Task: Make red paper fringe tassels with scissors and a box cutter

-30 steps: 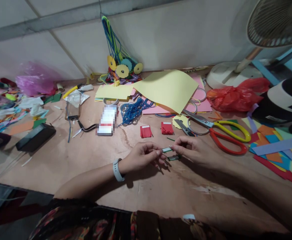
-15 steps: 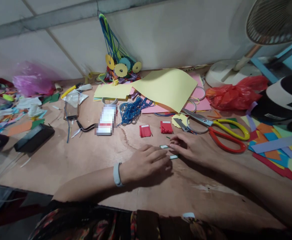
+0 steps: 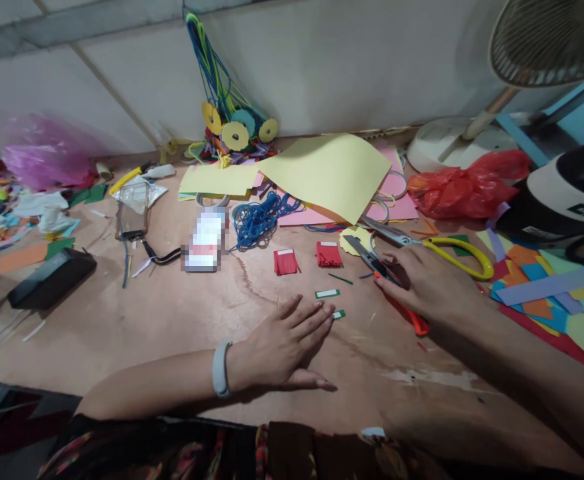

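Note:
My left hand (image 3: 287, 340) lies flat on the wooden table, fingers stretched out and thumb apart. Its fingertips touch a small green piece with a white strip (image 3: 339, 315), partly covered. A second green piece with a white strip (image 3: 327, 293) lies just beyond. Over to the right, my right hand (image 3: 422, 280) is closed around small scissors with dark grey blades (image 3: 361, 247) and what looks like a red-orange handle. Underneath that hand, larger scissors with a yellow loop (image 3: 472, 257) are partly hidden. Two red pieces, the left one (image 3: 285, 262) and the right one (image 3: 329, 255), lie ahead.
Behind are yellow paper (image 3: 327, 173), blue cord (image 3: 257, 223) and a phone (image 3: 205, 243). Paper scraps (image 3: 537, 293), a red plastic bag (image 3: 467, 190), a fan (image 3: 547, 47) and a black-and-white container (image 3: 567, 200) stand or lie right. A black box (image 3: 52, 277) sits left.
My right hand has left the green pieces, moved right and closed on the small scissors. My left hand has flattened and spread its thumb. The view has shifted slightly.

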Demonstrator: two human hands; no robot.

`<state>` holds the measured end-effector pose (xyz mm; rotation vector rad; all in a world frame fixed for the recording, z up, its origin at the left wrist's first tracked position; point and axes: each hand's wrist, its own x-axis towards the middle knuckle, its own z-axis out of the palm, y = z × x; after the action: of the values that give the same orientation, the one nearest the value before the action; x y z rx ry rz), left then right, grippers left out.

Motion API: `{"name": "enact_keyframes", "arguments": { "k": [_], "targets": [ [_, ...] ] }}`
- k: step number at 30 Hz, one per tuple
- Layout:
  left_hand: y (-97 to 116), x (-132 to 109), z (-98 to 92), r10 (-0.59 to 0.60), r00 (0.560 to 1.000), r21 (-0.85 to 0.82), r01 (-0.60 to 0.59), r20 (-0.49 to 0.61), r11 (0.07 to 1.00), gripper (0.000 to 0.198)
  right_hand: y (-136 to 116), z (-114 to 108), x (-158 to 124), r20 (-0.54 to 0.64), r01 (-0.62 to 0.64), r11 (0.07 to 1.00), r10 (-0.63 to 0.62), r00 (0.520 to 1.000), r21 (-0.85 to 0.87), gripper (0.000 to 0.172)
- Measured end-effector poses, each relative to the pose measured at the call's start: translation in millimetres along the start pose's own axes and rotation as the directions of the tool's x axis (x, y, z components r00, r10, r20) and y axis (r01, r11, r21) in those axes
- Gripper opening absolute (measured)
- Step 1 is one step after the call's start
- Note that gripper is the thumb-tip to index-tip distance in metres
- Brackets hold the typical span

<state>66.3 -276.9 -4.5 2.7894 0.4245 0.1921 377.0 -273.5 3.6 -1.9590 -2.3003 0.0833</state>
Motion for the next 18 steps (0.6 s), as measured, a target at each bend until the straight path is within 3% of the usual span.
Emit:
{"name": "enact_keyframes", "arguments": {
  "k": [6, 12, 15, 18],
  "targets": [
    [-13, 10, -4.8, -0.033, 0.999, 0.019, 0.033, 0.01, 0.999, 0.086, 6, 2, 1, 0.042, -0.02, 0.995, 0.016, 0.999, 0.097, 0.055],
    [-13, 14, -2.9, -0.018, 1.0, 0.137, 0.021, -0.023, 0.99, 0.066, 8, -10, -3, -0.04, 0.071, 0.988, -0.066, 0.997, 0.139, 0.065],
    [-11, 15, -3.6, -0.023, 0.998, 0.21, 0.034, -0.053, 0.977, 0.065, 1, -21, -6, -0.046, 0.161, 0.971, -0.155, 0.987, 0.178, 0.054],
    [-12, 17, -4.5, -0.03, 0.998, 0.229, 0.042, -0.054, 0.973, 0.067, -7, -26, -10, 0.021, 0.156, 0.947, -0.169, 0.985, 0.28, 0.036]
  ]
}}
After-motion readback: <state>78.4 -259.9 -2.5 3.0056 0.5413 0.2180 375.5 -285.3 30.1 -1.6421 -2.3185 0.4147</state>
